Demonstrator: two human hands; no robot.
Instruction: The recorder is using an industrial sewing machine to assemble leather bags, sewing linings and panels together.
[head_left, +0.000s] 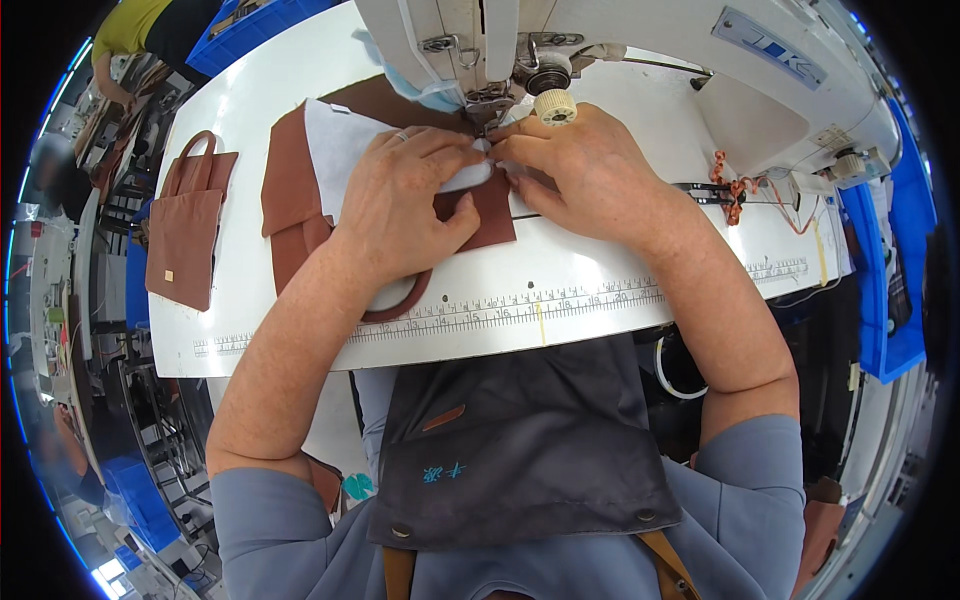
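Note:
A brown leather bag piece (288,170) with a pale grey-white lining (335,150) lies on the white table under the sewing machine's needle area (487,110). My left hand (405,200) rests across the lining and leather, fingers stretched toward the needle and thumb apart. Just right of the needle, my right hand (600,175) has its fingertips closed on the edge of the work; the exact layers there are hidden. Below my left wrist, a rounded brown handle (408,300) curves out near the table edge.
A small brown handbag (183,250) lies at the table's left. The machine arm (780,50) spans the upper right. Orange thread (738,190) tangles near its base. A printed ruler (470,320) follows the front edge. A blue bin (885,340) stands right; another person (135,30) is far left.

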